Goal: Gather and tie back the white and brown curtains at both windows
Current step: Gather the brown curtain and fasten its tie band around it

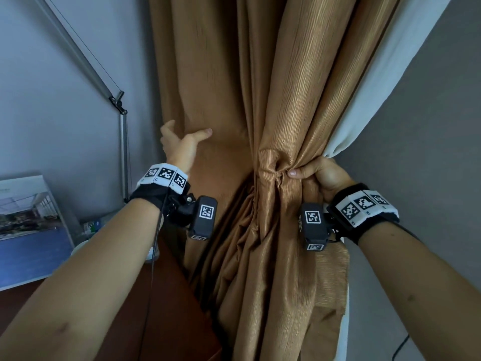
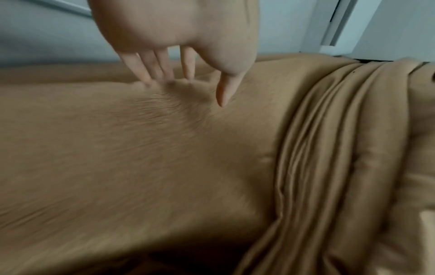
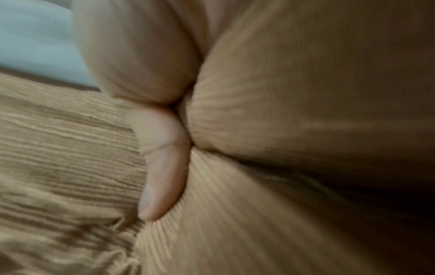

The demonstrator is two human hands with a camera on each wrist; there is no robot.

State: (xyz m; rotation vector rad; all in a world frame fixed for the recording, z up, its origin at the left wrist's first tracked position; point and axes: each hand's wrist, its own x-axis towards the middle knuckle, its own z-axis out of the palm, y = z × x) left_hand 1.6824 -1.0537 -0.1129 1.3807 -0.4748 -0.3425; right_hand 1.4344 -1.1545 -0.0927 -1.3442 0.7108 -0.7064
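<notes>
A brown ribbed curtain hangs down the middle of the head view, with a white curtain beside it on the right. My right hand grips a bunched waist of the brown curtain, thumb pressed into the folds. My left hand is spread open at the curtain's flat left panel. In the left wrist view its straight fingers touch the brown cloth.
A grey wall lies to the left, with a metal lamp arm and its upright pole. A framed picture leans on a dark wooden desk below my left arm. Another wall stands at right.
</notes>
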